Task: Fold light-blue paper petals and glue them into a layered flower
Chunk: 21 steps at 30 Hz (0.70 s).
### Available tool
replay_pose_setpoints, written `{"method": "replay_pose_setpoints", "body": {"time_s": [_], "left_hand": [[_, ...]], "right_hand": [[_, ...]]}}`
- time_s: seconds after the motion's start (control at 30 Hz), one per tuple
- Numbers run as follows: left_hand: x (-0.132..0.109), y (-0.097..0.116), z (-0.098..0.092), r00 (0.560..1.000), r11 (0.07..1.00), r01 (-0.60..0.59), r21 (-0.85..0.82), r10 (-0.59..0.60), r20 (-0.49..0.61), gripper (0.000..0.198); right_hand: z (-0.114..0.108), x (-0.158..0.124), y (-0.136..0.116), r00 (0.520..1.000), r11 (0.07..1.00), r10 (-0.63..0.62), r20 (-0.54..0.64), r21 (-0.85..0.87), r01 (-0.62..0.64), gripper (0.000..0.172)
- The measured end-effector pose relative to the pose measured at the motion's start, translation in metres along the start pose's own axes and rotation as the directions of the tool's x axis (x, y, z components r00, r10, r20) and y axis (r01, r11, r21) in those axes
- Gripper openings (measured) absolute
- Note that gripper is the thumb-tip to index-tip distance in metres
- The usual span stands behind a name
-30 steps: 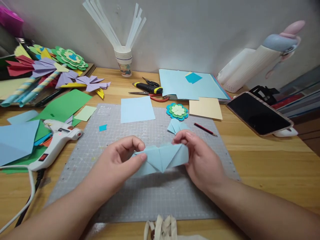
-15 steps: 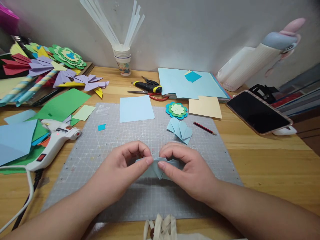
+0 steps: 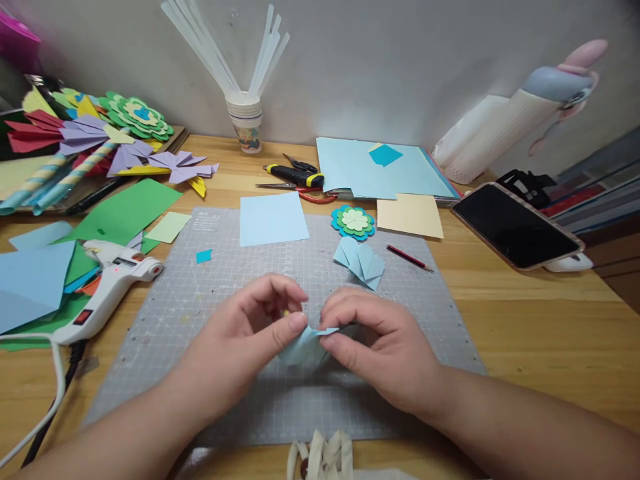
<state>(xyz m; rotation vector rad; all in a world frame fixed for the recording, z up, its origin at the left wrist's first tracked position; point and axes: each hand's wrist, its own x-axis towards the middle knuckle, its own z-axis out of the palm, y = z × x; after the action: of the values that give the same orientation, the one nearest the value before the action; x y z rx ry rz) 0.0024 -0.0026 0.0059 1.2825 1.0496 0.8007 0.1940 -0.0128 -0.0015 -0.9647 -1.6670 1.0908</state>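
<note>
Over the grey cutting mat (image 3: 210, 333) my left hand (image 3: 245, 340) and my right hand (image 3: 380, 347) pinch a small folded light-blue paper piece (image 3: 306, 345) between them. Thumbs and fingertips of both hands are pressed together on its top edge, and most of the paper is hidden behind the fingers. Just beyond the hands another folded light-blue paper piece (image 3: 361, 261) lies on the mat. A flat light-blue square sheet (image 3: 273, 219) rests at the mat's far edge.
A white glue gun (image 3: 113, 283) with its cable lies left of the mat. Scissors and a utility knife (image 3: 297, 179), a paper flower (image 3: 354, 221), a red pencil (image 3: 410, 259), a phone (image 3: 515, 227), coloured sheets and a cup of sticks (image 3: 245, 123) surround it.
My hands have come together, folding the spread-out blue paper into a much smaller shape. The second folded piece behind, earlier partly covered by my right hand, now shows fully.
</note>
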Motion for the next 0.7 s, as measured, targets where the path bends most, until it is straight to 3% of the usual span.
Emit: {"method": "replay_pose_setpoints", "body": {"time_s": [0.07,0.17,0.5,0.57,0.63,0.7], "left_hand": [[-0.002,0.000,0.001,0.960,0.947,-0.215,0.240,0.250,-0.126,0.007],[-0.005,0.002,0.001,0.876,0.777,-0.381,0.501,0.477,-0.073,0.014],[-0.008,0.004,0.006,0.779,0.600,-0.539,0.591,0.621,0.079,0.022],[-0.010,0.005,0.006,0.769,0.576,-0.527,0.625,0.636,0.064,0.024],[-0.013,0.007,0.004,0.760,0.556,-0.494,0.668,0.650,0.021,0.027],[-0.016,0.007,0.001,0.735,0.517,-0.465,0.719,0.678,-0.011,0.029]], "right_hand": [[0.000,-0.001,0.000,0.999,0.999,-0.026,-0.032,-0.034,0.025,0.008],[0.001,-0.002,-0.001,0.993,0.995,-0.077,-0.084,-0.068,0.071,0.009],[-0.001,-0.005,-0.004,0.989,0.974,-0.147,-0.034,-0.182,0.138,0.014],[-0.001,-0.008,-0.004,0.984,0.970,-0.143,-0.103,-0.212,0.118,0.022],[-0.002,-0.010,-0.003,0.960,0.980,-0.130,-0.248,-0.180,0.086,0.028],[-0.002,-0.011,-0.001,0.958,0.999,-0.032,-0.286,-0.023,0.027,0.004]]}}
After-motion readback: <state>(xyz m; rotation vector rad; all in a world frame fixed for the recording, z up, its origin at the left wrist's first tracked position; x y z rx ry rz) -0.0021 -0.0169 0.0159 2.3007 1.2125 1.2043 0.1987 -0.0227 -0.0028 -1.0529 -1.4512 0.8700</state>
